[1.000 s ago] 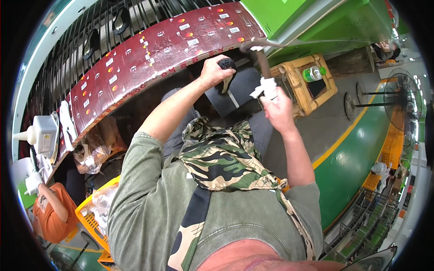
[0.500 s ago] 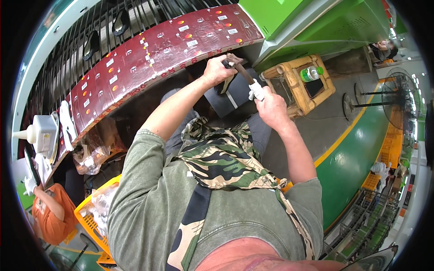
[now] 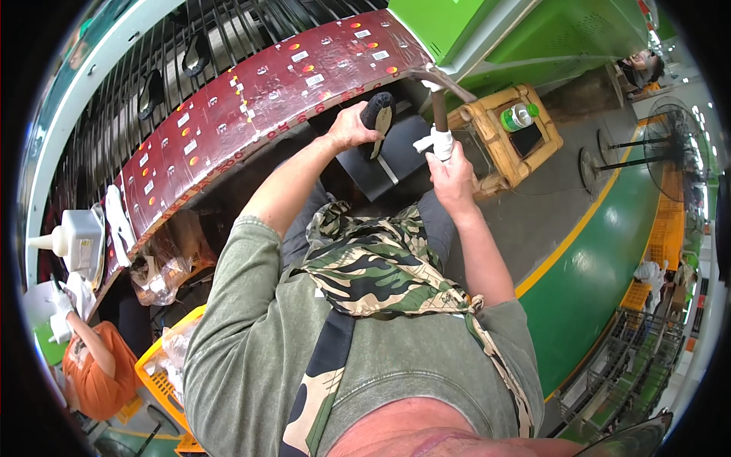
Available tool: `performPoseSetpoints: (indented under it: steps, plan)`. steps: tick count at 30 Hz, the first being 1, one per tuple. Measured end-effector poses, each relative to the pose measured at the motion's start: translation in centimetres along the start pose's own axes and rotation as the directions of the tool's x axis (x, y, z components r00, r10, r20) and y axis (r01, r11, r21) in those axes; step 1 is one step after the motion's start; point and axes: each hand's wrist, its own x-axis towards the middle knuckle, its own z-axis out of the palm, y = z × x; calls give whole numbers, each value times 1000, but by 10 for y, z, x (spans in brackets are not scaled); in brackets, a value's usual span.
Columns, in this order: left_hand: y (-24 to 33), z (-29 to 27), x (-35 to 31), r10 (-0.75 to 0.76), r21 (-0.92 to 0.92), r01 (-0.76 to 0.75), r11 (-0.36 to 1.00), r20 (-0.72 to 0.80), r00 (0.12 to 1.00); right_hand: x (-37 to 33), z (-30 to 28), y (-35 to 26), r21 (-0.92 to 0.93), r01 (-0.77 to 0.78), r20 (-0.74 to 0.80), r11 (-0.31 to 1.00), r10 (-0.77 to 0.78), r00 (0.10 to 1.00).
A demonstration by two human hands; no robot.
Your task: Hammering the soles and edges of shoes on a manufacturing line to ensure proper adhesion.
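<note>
My left hand (image 3: 350, 128) is closed round a black shoe (image 3: 378, 114), whose pale tan sole shows, tilted toward the right. Below the shoe stands a dark block (image 3: 403, 145) with a light strip across it, between my knees. In my right hand (image 3: 452, 177) is a hammer (image 3: 440, 113), gripped near the white cloth wrapped round its handle. The hammer is raised, its head at the far end beside the bench's right end, apart from the shoe. My fingers hide part of the handle and the shoe's left side.
A bench edge (image 3: 251, 99) covered in dark red printed sheet runs across the front, with black shoes on the rack behind. To the right, a bamboo stool (image 3: 495, 141) carries a green-capped bottle (image 3: 518, 116). A co-worker in orange (image 3: 99, 365) sits left, near a yellow crate (image 3: 156, 373).
My right hand has lifted the hammer up and away from the shoe. The shoe stays in my left hand, its sole now more in sight.
</note>
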Motion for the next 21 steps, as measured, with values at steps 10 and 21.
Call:
performPoseSetpoints:
  steps: [10,21]
  plan:
    - [-25,31,-52,-329,-484,570,664,496,804,-92,48,193,-374,-531,73,760,595,800]
    - [-69,65,-131,-694,-503,829,243,507,511,93,-60,-76,367,330,-371,870,-188,910]
